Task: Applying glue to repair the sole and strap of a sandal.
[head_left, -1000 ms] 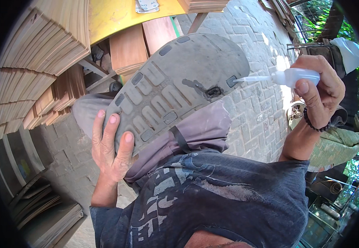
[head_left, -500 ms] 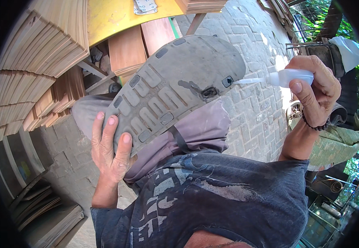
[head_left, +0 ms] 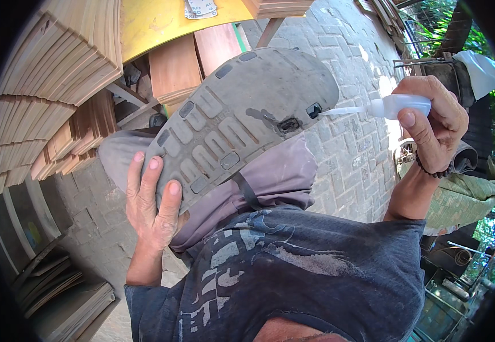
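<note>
A grey rubber shoe (head_left: 264, 80) rests over my lap with its treaded sole up. My left hand (head_left: 151, 208) grips its lower left end, fingers lying over the edge. Pinched in my right hand (head_left: 435, 128) is a small translucent squeeze bottle (head_left: 393, 106) with a long thin nozzle. The nozzle tip meets the shoe at a dark, shiny oval recess (head_left: 313, 110) near the right end. Beside that recess is a worn dark hole (head_left: 288, 125), with a dark wet-looking smear (head_left: 259, 115) to its left.
Stacked wooden boards (head_left: 59, 62) fill the left side. A yellow tabletop (head_left: 162, 28) holds a piece of printed sheet (head_left: 200, 8) at the top. Grey paving (head_left: 350, 154) lies beyond my knees. On the right are a green tarp (head_left: 464, 199) and a white cloth (head_left: 480, 71).
The recess at the nozzle tip looks darker and glossier now. Both hands and the shoe have barely moved.
</note>
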Available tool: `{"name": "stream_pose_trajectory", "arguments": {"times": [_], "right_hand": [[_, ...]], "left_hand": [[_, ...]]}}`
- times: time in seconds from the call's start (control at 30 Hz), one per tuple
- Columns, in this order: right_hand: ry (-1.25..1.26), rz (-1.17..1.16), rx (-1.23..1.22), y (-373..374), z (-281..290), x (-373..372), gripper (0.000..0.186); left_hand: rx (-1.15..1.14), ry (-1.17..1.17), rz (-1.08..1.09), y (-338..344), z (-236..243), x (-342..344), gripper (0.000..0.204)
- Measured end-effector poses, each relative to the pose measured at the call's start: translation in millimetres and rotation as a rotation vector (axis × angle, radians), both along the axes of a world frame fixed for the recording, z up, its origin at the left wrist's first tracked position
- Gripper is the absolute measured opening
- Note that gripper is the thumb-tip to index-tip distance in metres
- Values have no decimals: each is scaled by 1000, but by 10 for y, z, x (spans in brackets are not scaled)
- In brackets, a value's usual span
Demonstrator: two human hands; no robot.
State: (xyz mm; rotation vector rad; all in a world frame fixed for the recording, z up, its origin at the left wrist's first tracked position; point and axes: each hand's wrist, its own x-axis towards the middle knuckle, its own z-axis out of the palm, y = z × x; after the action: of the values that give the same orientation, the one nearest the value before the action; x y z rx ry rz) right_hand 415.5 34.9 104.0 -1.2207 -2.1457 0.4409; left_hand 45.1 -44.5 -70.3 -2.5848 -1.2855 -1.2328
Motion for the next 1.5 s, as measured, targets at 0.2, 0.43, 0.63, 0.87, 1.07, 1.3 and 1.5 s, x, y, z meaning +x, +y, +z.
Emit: {"name": "stream_pose_trajectory", "arguments": {"times": [0.2, 0.43, 0.63, 0.87, 1.07, 1.3, 1.5], "right_hand": [[-4, -13, -17, -4, 10, 38, 24], [39, -13, -38, -7, -12, 58, 24], [8, -11, -17, 11, -11, 28, 22], [-5, -21, 10, -8, -20, 16, 23], [1, 2, 9, -5, -23, 16, 23], [11, -2, 1, -19, -36, 57, 23], [15, -14, 2, -54, -28, 77, 26]], "left_hand": [[-2, 9, 0, -7, 3, -10, 56], [-17, 15, 1, -22, 8, -6, 60], [-23, 15, -1, -41, 11, -2, 58], [-25, 8, -11, -43, -5, -7, 61], [-14, 9, -3, -49, -8, -17, 66], [-9, 4, 2, -45, -22, -4, 62], [-2, 1, 6, -40, -19, 8, 59]]}}
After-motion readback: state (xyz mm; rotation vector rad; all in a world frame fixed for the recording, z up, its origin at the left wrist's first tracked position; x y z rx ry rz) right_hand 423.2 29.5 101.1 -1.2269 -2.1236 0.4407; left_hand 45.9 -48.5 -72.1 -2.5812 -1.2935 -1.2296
